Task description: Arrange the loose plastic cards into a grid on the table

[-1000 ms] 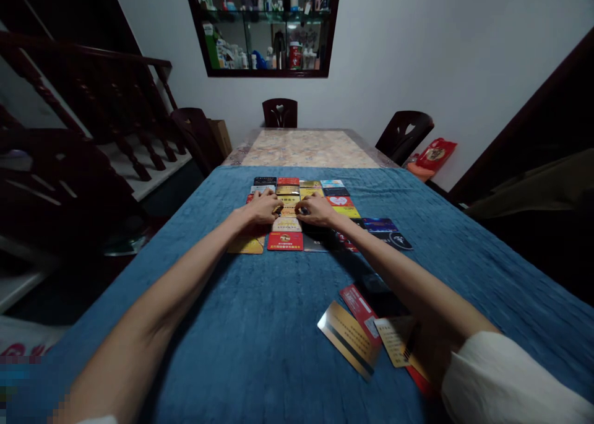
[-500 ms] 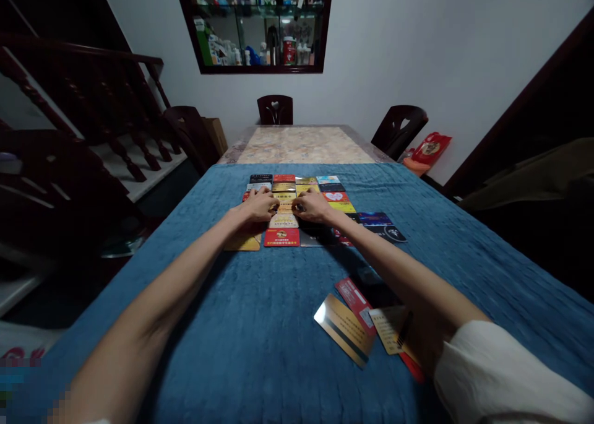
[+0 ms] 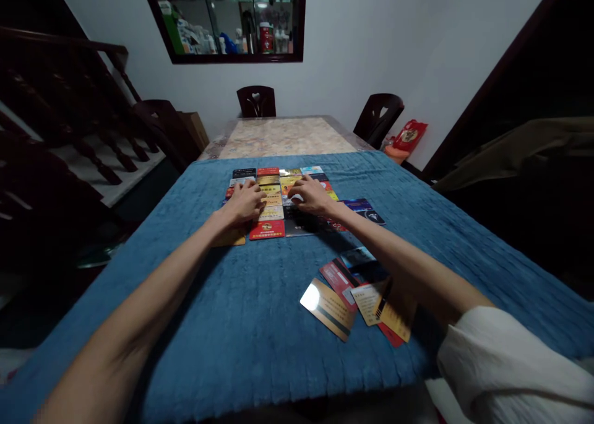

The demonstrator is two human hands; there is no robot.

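Observation:
Several plastic cards lie edge to edge in rows on a blue cloth (image 3: 223, 325). My left hand (image 3: 245, 201) rests over the left part of the rows, fingers bent and apart, tips at the edge of a gold card (image 3: 272, 196). My right hand (image 3: 312, 196) is over the middle and right of the rows, its fingers curved and spread, with a gap between thumb and forefinger. In the near row are a red card (image 3: 266, 229) and a dark card (image 3: 299, 227). Some cards are hidden beneath both hands.
A loose, overlapping group of cards lies under my right forearm, including a gold striped card (image 3: 328, 309) and a red card (image 3: 341, 278). Chairs, among them a dark chair (image 3: 257, 102), stand around the table. A red bag (image 3: 411, 136) is beyond the right side.
My hands have moved slightly apart, so more of the cards between them shows. The whole view has shifted, and more of the loose cards near my right forearm is visible.

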